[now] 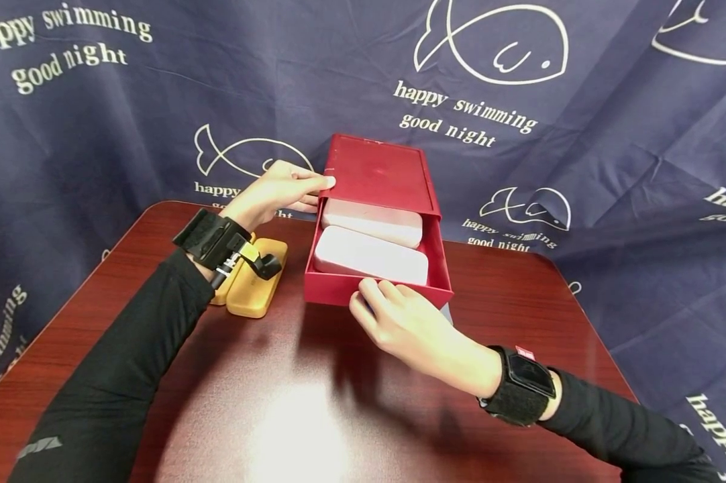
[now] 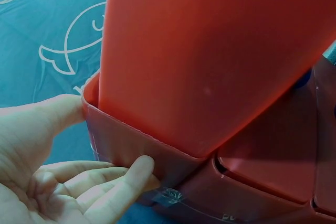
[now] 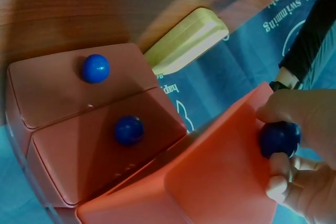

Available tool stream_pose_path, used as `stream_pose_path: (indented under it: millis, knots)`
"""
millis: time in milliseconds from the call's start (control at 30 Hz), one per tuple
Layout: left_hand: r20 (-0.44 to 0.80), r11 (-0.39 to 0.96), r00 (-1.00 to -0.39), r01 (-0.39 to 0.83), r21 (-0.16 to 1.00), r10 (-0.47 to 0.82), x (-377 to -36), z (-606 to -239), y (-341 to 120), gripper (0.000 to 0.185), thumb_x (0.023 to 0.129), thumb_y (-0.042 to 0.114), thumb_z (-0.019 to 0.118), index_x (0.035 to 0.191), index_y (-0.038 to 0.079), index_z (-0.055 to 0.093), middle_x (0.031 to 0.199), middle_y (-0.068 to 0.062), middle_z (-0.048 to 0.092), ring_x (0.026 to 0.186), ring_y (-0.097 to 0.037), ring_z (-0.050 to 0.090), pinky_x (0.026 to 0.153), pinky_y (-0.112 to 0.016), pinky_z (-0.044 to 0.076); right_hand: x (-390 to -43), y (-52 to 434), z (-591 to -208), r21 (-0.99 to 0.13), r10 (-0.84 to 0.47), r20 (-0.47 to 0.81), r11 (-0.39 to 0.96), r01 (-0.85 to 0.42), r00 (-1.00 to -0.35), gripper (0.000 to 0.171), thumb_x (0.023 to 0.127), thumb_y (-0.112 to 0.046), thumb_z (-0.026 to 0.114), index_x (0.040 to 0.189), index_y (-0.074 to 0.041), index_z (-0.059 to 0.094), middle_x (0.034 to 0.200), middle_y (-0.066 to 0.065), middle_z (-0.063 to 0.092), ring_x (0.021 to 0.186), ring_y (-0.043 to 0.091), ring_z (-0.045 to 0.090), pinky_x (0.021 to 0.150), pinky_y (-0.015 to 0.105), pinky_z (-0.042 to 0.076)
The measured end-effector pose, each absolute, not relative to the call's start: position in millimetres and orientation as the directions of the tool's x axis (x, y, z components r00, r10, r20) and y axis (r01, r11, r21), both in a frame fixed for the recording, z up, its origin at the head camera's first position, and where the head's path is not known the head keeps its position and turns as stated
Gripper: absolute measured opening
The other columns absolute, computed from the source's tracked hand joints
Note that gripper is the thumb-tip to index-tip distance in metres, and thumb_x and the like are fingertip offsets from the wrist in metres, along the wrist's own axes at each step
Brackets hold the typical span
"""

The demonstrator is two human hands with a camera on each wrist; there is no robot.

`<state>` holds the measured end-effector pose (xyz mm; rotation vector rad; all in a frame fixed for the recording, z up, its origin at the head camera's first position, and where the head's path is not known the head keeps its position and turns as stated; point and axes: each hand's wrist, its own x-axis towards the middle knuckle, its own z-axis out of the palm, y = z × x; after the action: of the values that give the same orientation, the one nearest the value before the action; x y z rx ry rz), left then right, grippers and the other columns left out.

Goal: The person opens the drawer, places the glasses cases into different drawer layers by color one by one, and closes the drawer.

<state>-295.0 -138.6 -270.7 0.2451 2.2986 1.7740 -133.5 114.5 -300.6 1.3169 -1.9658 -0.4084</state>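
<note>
A red drawer box stands at the far middle of the wooden table. Its top drawer is slid out toward me, with two white oblong cases lying inside. My left hand grips the box's near left corner, thumb on top and fingers against the side wall. My right hand is at the drawer's front and pinches its blue round knob. Two lower drawers with blue knobs show in the right wrist view.
Two yellow cases lie side by side left of the box, under my left wrist. A navy cloth printed with fish and words hangs behind and drapes round the table. The table's near half is bare wood.
</note>
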Motion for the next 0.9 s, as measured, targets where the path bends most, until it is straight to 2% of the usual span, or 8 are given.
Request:
stream_pose_path:
  millis: [200, 333, 633, 900]
  knots:
    - [-0.078, 0.253, -0.960, -0.008, 0.967, 0.268, -295, -271, -138, 0.051, 0.098, 0.032, 0.068, 0.137, 0.000, 0.062, 0.136, -0.017, 0.065, 0.118, -0.028, 0.068, 0.096, -0.033, 0.060, -136, 111, -300, 0.639, -0.899, 0.381, 0.423, -0.642, -0.214, 0.008, 0.089, -0.002, 0.061, 0.087, -0.002, 0.053, 0.087, 0.011, 0.051, 0.062, 0.019, 0.043, 0.050, 0.023, 0.039]
    - [-0.071, 0.243, -0.960, -0.003, 0.970, 0.271, -295, -271, -137, 0.051, 0.098, 0.031, 0.068, 0.137, 0.000, 0.062, 0.136, -0.017, 0.065, 0.119, -0.030, 0.068, 0.096, -0.035, 0.059, -138, 109, -296, 0.647, -0.898, 0.384, 0.429, -0.631, -0.216, 0.010, 0.087, -0.002, 0.063, 0.086, -0.002, 0.053, 0.087, 0.011, 0.052, 0.061, 0.019, 0.044, 0.049, 0.023, 0.040]
    - [-0.053, 0.251, -0.960, 0.019, 0.968, 0.275, -294, -270, -139, 0.049, 0.098, 0.032, 0.066, 0.137, 0.002, 0.063, 0.137, -0.016, 0.065, 0.120, -0.030, 0.067, 0.097, -0.031, 0.059, -147, 110, -285, 0.570, -0.882, 0.416, 0.441, -0.693, -0.219, 0.018, 0.082, -0.004, 0.069, 0.082, -0.004, 0.050, 0.087, 0.010, 0.051, 0.058, 0.018, 0.045, 0.048, 0.023, 0.040]
    - [-0.049, 0.248, -0.958, 0.023, 0.969, 0.282, -293, -271, -138, 0.049, 0.099, 0.031, 0.065, 0.137, 0.001, 0.062, 0.136, -0.016, 0.065, 0.119, -0.031, 0.068, 0.098, -0.033, 0.059, -165, 109, -286, 0.486, -0.853, 0.446, 0.486, -0.726, -0.272, 0.022, 0.076, -0.002, 0.070, 0.080, -0.005, 0.049, 0.086, 0.009, 0.047, 0.058, 0.018, 0.043, 0.046, 0.023, 0.038]
